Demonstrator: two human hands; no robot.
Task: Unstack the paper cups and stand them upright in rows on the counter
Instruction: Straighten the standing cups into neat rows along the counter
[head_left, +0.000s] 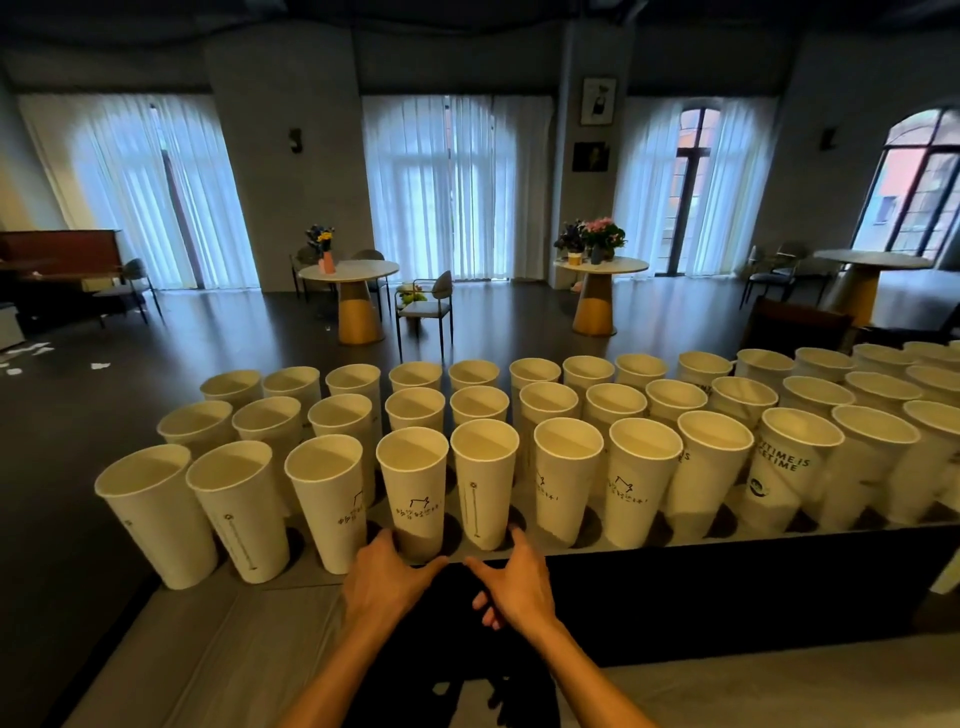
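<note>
Several white paper cups stand upright in three rows along the counter (675, 538), mouths up, some with black print. My left hand (387, 577) is at the base of a front-row printed cup (414, 488), thumb and fingers spread around its foot and touching it. My right hand (514, 582) is just below the neighbouring front-row cup (485, 480), forefinger raised near its base and thumb pointing left, holding nothing. No stack of cups shows in view.
The counter's near edge drops to a lower grey surface (234, 649) under my forearms. Beyond the counter lie a dark floor, round tables (349, 270) with flowers, chairs (426, 306) and curtained windows.
</note>
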